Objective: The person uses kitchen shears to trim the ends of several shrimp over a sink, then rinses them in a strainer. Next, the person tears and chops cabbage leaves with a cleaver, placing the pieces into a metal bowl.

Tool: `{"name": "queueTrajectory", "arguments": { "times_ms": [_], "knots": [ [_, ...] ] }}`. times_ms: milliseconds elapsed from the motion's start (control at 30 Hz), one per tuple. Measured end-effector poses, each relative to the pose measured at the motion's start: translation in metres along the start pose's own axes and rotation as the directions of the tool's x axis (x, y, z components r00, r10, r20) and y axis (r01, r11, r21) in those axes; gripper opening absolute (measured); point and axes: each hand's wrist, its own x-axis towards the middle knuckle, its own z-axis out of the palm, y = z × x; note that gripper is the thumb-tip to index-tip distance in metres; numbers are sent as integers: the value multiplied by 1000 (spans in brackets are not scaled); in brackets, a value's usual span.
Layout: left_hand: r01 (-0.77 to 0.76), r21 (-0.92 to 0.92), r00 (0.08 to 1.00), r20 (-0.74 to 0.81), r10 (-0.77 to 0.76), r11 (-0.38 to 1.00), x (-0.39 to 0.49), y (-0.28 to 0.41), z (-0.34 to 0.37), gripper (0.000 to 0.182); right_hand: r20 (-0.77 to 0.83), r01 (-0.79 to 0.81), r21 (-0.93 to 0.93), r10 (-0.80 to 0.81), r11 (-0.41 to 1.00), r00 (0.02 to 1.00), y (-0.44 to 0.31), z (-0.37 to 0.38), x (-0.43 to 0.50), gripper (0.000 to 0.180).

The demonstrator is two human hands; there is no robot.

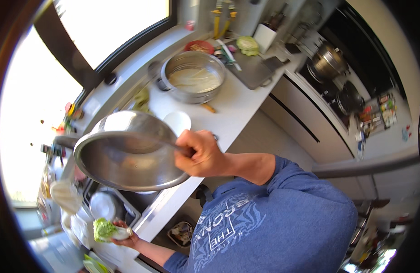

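Observation:
A stainless steel bowl (131,167) hangs tilted over the counter, its rim gripped by my right hand (201,153). Low on the left, my left hand (126,235) holds a small head of napa cabbage (109,231) beside the sink. A round metal pan or bowl (102,205) sits in the sink area. Behind the raised bowl stand a white bowl (178,122) and a large steel steamer pot (196,95) with pale contents. More leafy greens (94,264) lie at the bottom left edge.
A dark cutting board (251,73) with a knife (229,54) and cabbage (247,46) lies near a white knife block (264,37). A red bowl (199,47) stands at the window. Pots (327,61) occupy the stove. Below the counter is a bin with scraps (181,233).

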Motion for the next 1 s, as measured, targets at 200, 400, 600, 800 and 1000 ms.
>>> {"name": "queueTrajectory", "arguments": {
  "times_ms": [200,400,600,800,1000],
  "knots": [
    [148,-91,971,204,-127,985,-24,-90,163,75,-564,-172,247,286,954,775,48,-237,-36,20],
    [250,-6,939,244,-241,968,-65,-251,310,81,-714,-275,512,581,814,391,208,-440,-80,16],
    [413,371,874,94,-476,832,-113,-361,437,73,-717,-378,519,631,767,295,313,-503,-72,16],
    [361,557,770,275,-576,748,-112,-444,533,69,-660,-444,544,690,712,296,365,-503,-56,19],
    [371,573,728,308,-612,730,-87,-521,582,67,-568,-474,609,767,636,299,378,-508,-47,19]
  ]
}}
